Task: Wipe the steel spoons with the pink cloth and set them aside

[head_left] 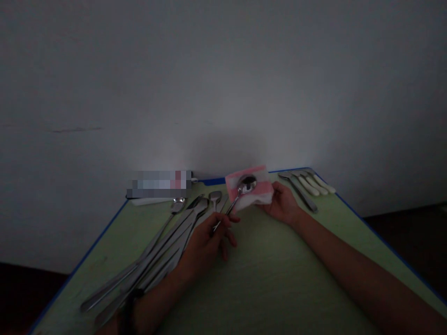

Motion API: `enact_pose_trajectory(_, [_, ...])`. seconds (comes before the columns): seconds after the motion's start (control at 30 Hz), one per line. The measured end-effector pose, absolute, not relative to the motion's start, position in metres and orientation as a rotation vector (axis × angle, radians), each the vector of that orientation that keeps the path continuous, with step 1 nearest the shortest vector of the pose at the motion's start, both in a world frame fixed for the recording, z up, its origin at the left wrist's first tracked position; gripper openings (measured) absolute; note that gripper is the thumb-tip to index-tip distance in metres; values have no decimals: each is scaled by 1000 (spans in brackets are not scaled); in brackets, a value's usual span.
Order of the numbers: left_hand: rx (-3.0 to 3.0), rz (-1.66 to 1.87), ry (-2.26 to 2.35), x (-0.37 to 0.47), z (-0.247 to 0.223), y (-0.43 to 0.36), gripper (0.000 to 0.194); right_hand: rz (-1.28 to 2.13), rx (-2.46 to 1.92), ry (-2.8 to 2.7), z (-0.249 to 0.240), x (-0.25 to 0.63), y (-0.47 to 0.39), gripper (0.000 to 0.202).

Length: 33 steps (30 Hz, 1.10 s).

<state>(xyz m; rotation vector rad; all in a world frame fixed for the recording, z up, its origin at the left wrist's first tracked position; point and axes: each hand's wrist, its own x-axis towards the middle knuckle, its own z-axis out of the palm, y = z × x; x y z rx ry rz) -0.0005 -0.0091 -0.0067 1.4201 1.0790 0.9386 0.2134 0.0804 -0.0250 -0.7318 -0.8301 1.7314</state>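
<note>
My left hand (209, 237) is closed around the handle of a shiny metal spoon (247, 183), whose bowl points up and away to the right. Behind the bowl, a pink-and-white striped cloth (258, 195) is gripped at its right edge by my right hand (282, 203). Whether the cloth touches the spoon I cannot tell. Under and beside my left forearm lies a pile of long-handled metal utensils (157, 253), partly hidden by the arm. A smaller spoon (215, 197) lies just past my left hand.
Several utensils with white handles (310, 184) and a metal one (302, 193) lie at the back right. A blurred-out package (160, 184) stands at the back left. The green table (272, 284) has blue edging and meets a grey wall (223, 83).
</note>
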Motion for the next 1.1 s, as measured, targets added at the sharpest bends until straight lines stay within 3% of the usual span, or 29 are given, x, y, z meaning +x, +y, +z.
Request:
enact_pose_trajectory(0.2, [1480, 728, 1040, -4, -11, -10, 28, 1768, -601, -909, -30, 210, 83, 16])
enact_pose_trajectory(0.37, [1546, 631, 1064, -6, -13, -10, 30, 1745, -471, -984, -31, 206, 80, 31])
enact_pose_trajectory(0.53, [1694, 508, 1089, -3, -10, -12, 29, 1757, -609, -1080, -27, 202, 74, 38])
enact_pose_trajectory(0.9, [1869, 418, 1072, -3, -1, -13, 25, 1718, -679, -1205, -32, 204, 76, 27])
enact_pose_trajectory(1.1, [1808, 463, 1062, 0, 0, -15, 19, 1477, -731, -1210, -31, 198, 74, 25])
